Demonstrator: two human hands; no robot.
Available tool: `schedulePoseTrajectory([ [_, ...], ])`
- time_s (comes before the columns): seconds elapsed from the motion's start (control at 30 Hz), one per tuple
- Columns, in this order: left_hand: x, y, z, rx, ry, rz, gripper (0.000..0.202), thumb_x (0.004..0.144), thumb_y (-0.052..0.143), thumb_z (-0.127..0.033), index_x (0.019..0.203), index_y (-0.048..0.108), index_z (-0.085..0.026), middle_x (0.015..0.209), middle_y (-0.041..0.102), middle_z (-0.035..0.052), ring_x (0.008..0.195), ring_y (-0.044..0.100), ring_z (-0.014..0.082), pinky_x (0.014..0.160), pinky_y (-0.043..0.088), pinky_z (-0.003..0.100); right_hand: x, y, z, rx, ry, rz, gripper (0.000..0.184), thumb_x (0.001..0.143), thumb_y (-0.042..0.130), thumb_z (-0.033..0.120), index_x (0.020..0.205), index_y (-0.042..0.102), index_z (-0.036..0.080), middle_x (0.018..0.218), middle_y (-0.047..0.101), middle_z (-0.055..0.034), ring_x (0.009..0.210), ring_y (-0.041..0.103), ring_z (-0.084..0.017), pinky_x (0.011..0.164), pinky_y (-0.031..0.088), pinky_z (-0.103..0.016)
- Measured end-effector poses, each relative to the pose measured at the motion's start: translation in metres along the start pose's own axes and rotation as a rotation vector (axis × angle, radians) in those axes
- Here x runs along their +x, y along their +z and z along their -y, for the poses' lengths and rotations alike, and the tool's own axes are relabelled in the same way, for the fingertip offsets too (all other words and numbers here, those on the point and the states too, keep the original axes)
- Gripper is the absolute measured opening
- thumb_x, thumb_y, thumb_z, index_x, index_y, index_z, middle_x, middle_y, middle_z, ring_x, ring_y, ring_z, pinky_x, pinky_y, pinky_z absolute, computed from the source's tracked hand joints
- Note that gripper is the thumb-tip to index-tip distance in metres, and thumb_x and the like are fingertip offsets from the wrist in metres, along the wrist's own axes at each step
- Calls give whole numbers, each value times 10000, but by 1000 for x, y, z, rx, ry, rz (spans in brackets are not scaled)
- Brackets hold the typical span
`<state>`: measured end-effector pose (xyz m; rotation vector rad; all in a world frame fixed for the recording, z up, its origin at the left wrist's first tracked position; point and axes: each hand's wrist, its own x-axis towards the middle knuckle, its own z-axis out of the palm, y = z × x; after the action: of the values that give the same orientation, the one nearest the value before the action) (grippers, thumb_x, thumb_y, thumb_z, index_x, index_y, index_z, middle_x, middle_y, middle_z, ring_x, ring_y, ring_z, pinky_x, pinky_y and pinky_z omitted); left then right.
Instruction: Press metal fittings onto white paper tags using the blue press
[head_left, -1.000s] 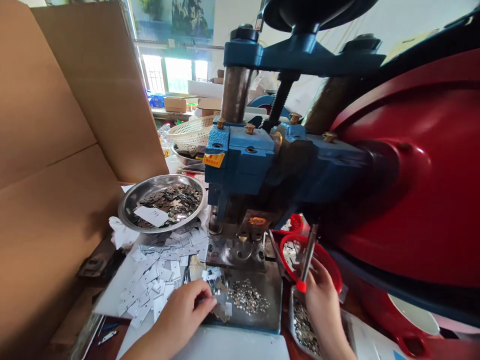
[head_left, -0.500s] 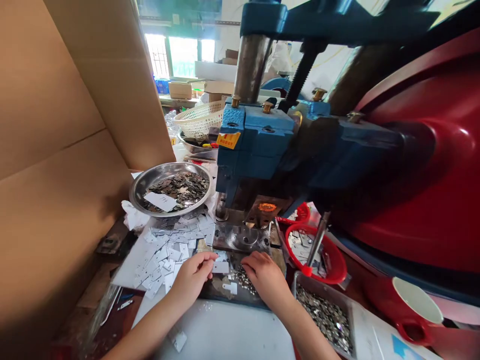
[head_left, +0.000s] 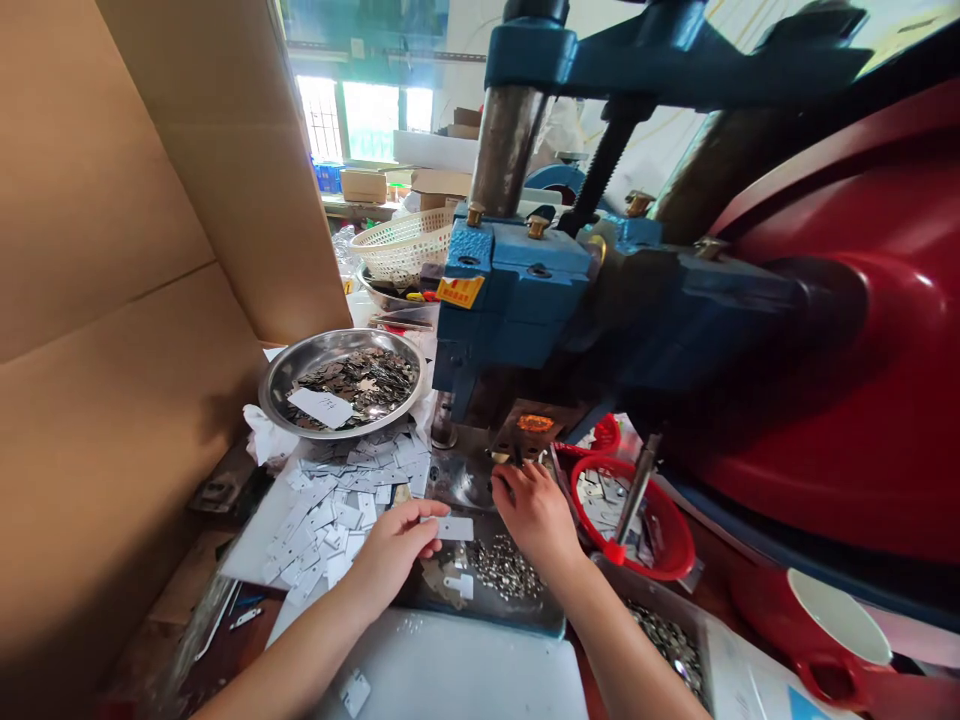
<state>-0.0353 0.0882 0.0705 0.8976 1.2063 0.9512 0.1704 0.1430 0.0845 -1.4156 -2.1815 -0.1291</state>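
Observation:
My left hand (head_left: 397, 555) pinches a small flat metal plate (head_left: 456, 528) by its left end, above the dark work surface at the front of the press. My right hand (head_left: 536, 515) reaches up to the die (head_left: 457, 480) beneath the blue press head (head_left: 517, 290). Its fingers are curled together, and what they hold, if anything, is hidden. A heap of tiny shiny metal pieces (head_left: 506, 568) lies between the hands. Just left of the heap rests a pale tabbed plate (head_left: 460, 586).
Many loose flat plates (head_left: 330, 525) cover the board at left, below a steel bowl (head_left: 270, 385) of dark metal pieces. Right of the press stand a red basket (head_left: 679, 545) and a bin of small parts (head_left: 667, 640). A large red wheel (head_left: 840, 330) fills the right side; cardboard (head_left: 112, 350) stands left.
My right hand has moved up and forward from the heap of tiny pieces to the die. My left hand has shifted slightly right, still pinching the plate.

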Motion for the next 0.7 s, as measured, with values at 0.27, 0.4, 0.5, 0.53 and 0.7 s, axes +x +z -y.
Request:
schedulePoseTrajectory([
  [0.27,2,13,-16,-180,-71,69,404,655,564,-145,1045,669,-129,738,671,36,674,593,122,661,441,235,-5,-3,-5,-19,-48,22,298,878,433,207,1030,689,215,854,624,-81,792,530,-228,716,447,-358],
  [0.4,1,15,-15,-201,-83,85,438,631,553,-130,1054,670,-127,829,686,56,739,616,140,688,447,242,-12,-8,-2,243,63,-32,284,893,436,291,992,690,215,936,632,-86,884,544,-240,813,439,-395],
  [0.5,0,19,-17,-207,-86,67,436,627,564,-136,1049,675,-135,890,697,64,785,629,164,738,460,273,-18,-12,12,679,392,129,373,908,392,454,1002,659,211,776,640,-59,716,570,-208,679,459,-356],
  [0.53,0,20,-18,-205,-86,61,416,634,570,-146,1035,682,-140,885,700,61,794,630,173,764,463,291,-21,-13,18,873,523,228,428,906,365,511,1003,646,202,700,625,-44,622,554,-187,600,448,-327],
  [0.7,0,26,-20,-49,92,30,189,644,591,-162,770,731,-176,989,681,52,991,585,225,933,408,344,-27,-19,42,1485,874,345,342,743,644,493,861,629,172,646,587,1,551,509,-114,551,411,-238],
])
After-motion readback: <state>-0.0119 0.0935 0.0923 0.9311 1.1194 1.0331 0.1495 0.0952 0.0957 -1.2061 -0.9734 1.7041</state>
